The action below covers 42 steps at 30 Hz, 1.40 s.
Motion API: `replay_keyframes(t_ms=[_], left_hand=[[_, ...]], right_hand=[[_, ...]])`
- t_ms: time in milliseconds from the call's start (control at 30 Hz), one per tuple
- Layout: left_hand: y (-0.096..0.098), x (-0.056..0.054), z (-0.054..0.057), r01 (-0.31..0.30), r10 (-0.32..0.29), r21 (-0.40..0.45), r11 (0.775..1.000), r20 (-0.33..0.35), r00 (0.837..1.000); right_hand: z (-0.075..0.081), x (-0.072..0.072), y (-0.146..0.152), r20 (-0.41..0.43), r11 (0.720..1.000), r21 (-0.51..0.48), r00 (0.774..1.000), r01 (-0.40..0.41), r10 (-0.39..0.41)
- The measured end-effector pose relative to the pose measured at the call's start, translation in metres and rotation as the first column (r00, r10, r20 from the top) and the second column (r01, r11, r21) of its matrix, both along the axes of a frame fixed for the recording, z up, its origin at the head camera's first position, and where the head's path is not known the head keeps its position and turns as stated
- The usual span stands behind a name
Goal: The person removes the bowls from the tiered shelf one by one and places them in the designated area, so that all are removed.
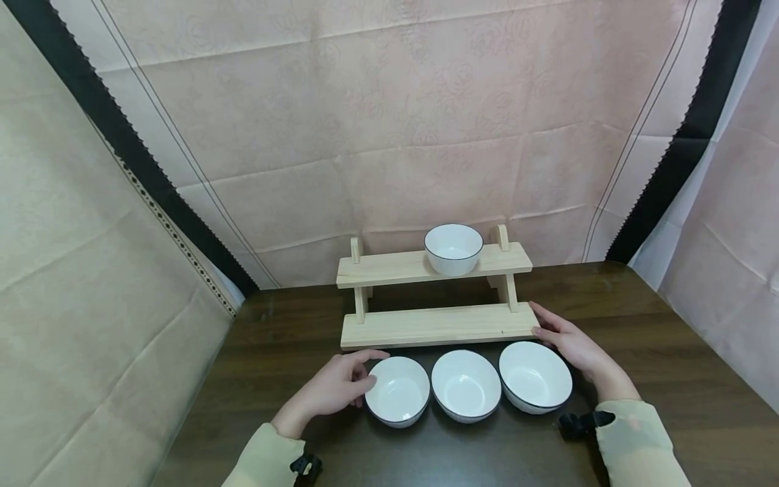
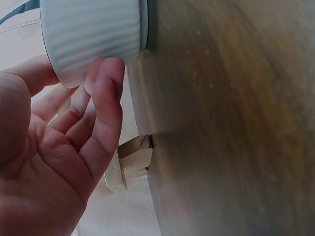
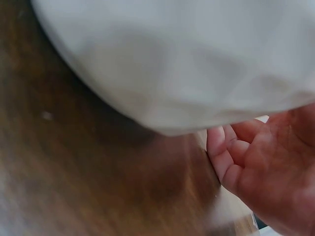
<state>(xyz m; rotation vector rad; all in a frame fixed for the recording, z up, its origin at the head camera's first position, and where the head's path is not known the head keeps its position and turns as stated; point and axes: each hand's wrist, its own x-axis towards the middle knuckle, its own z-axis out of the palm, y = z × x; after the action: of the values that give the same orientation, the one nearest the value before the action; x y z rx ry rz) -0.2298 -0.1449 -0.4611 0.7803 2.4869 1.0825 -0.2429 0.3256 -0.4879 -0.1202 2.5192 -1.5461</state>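
Observation:
Three white bowls stand in a row on the table in front of a two-tier wooden shelf (image 1: 438,326). My left hand (image 1: 341,384) is at the left bowl (image 1: 398,391), thumb at its rim and index finger reaching round the far side. In the left wrist view, curled fingertips (image 2: 112,66) meet the bowl's ribbed side (image 2: 93,34). Beside the right bowl (image 1: 535,376), my right hand (image 1: 572,345) has its fingertips at the right end of the shelf's lower board. The right wrist view shows its fingers bent loosely, partly hidden by a bowl (image 3: 172,64).
The middle bowl (image 1: 466,385) stands close between the other two. Another white bowl (image 1: 453,250) sits on the upper board, right of centre. Pale cloth (image 1: 395,135) hangs behind the dark wooden table (image 1: 292,318) and at both sides.

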Motion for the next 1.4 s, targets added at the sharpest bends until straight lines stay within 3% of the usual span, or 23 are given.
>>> replay_keyframes(t_ms=[267, 700, 900, 1133, 1267, 1400], left_hand=[[-0.003, 0.0, 0.003, -0.023, 0.023, 0.003, 1.0, 0.038, 0.999], [-0.004, -0.004, 0.008, -0.067, 0.067, 0.02, 0.998, -0.032, 0.997], [0.001, -0.009, 0.02, -0.122, 0.126, 0.047, 0.991, -0.089, 0.988], [0.016, -0.013, 0.044, -0.148, 0.166, 0.109, 0.983, -0.181, 0.969], [0.029, -0.015, 0.056, -0.163, 0.192, 0.165, 0.973, -0.18, 0.965], [0.043, -0.017, 0.068, -0.185, 0.222, 0.245, 0.952, -0.131, 0.966]], right_hand=[[0.001, 0.001, 0.0, 0.007, 1.0, 0.0, 1.0, 0.0, 0.0], [-0.001, 0.0, 0.001, -0.002, 1.0, 0.003, 1.0, 0.004, -0.004], [0.0, 0.001, 0.0, 0.006, 1.0, 0.006, 1.0, 0.012, -0.012], [0.001, 0.001, -0.001, 0.018, 1.0, -0.001, 1.0, 0.02, -0.02], [0.001, 0.0, -0.001, 0.018, 1.0, -0.003, 1.0, 0.02, -0.02], [-0.001, 0.001, 0.0, 0.021, 1.0, -0.005, 1.0, 0.017, -0.017]])
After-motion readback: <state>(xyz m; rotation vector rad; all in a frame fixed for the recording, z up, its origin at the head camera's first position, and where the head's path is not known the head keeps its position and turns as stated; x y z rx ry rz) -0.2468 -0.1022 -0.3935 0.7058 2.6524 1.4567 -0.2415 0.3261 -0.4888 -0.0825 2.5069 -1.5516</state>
